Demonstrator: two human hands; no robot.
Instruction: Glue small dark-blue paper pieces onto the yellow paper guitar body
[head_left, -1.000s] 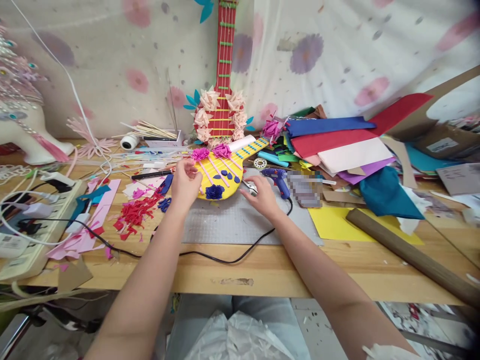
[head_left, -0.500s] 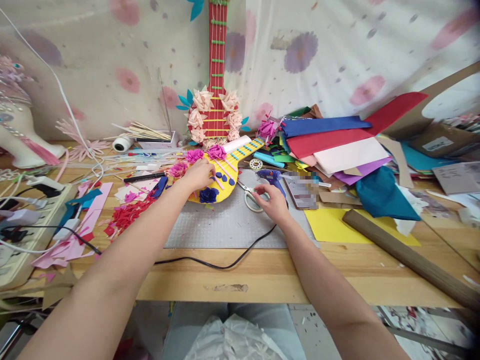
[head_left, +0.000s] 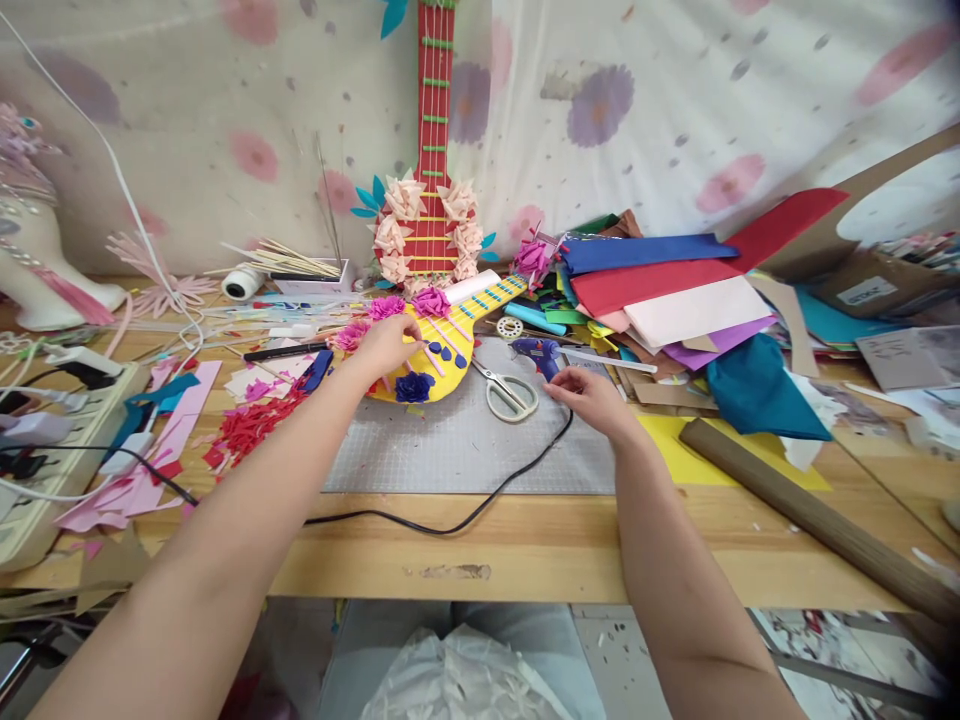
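Here, found the left hand (head_left: 390,348) over the left part of the yellow guitar (head_left: 450,382), mid-frame, thumb and fingertips drawn together; could not tell whether pinching anything. Saw the right hand (head_left: 592,396) right of centre, fingers bent, tips close by the handle of the blue glue gun (head_left: 538,350); could not tell if touching. Recorded scissors (head_left: 496,380) lying between both hands on the grey mat (head_left: 450,460).

Logged a pale box (head_left: 311,285), upper left of centre, with thin sticks (head_left: 300,260) jutting past its sides. Noted a cardboard box (head_left: 904,295) near the right edge of the frame, holding slender pieces too small to identify.

Traced the mat's front edge across lower centre, short of the front edge of the bench (head_left: 450,555); saw wood between, crossed by black cord (head_left: 442,532). Marked open mat surface below the scissors. Found red scraps (head_left: 251,432) crowding centre left, a brown roll (head_left: 787,505) slanting toward lower right.
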